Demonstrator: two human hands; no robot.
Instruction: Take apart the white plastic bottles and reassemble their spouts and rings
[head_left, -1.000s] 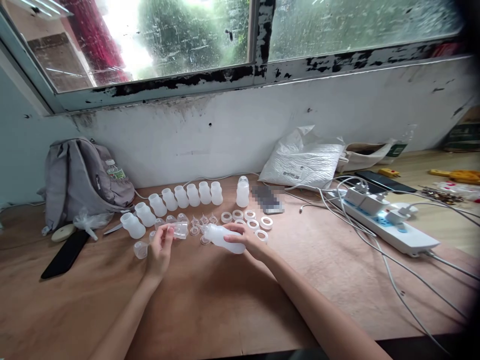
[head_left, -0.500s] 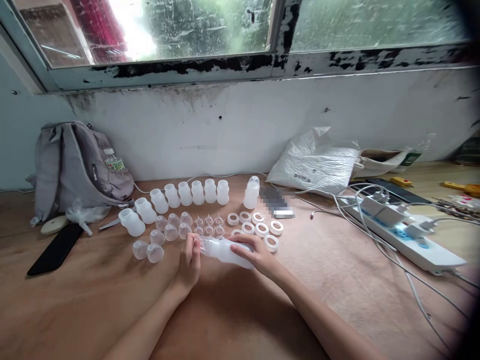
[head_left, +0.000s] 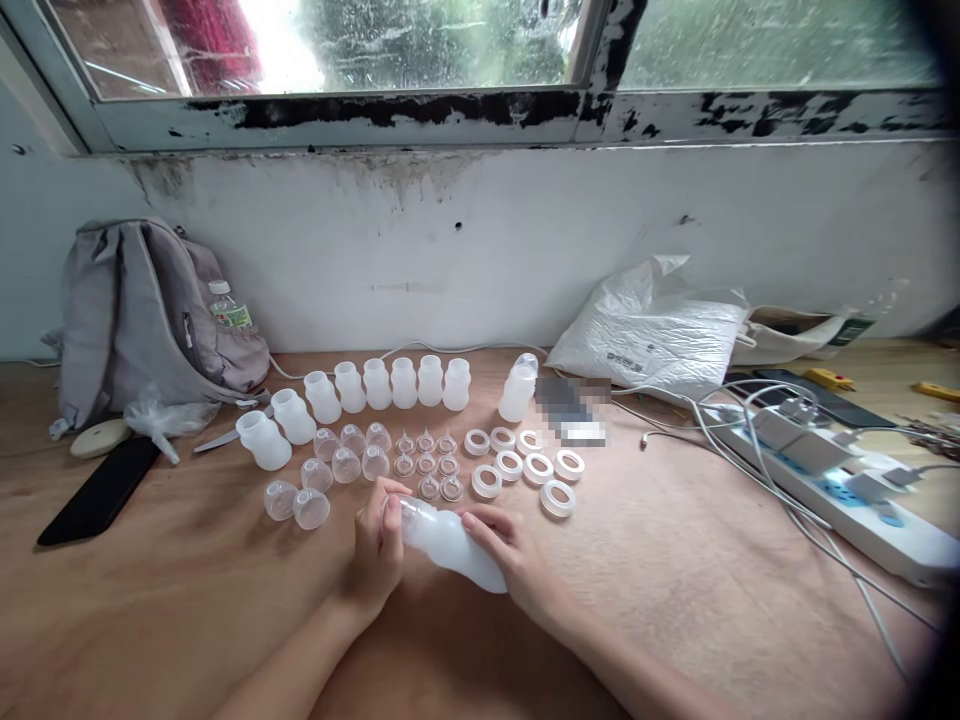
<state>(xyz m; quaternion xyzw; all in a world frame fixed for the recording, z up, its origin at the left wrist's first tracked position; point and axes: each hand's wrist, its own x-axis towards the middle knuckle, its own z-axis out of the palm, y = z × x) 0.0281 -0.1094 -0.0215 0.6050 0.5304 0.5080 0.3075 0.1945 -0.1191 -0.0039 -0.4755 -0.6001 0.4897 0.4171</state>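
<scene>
Both hands grip one translucent bottle [head_left: 450, 540]: left hand [head_left: 379, 545] at its neck, right hand [head_left: 514, 560] on body. A slip could scatter nearby nipples [head_left: 429, 465] and rings [head_left: 525, 462].

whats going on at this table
A person holds a translucent white bottle on its side in both hands: the right hand grips the body, the left hand is at its capped end. Behind lie rows of empty bottles, clear caps and white rings.
</scene>
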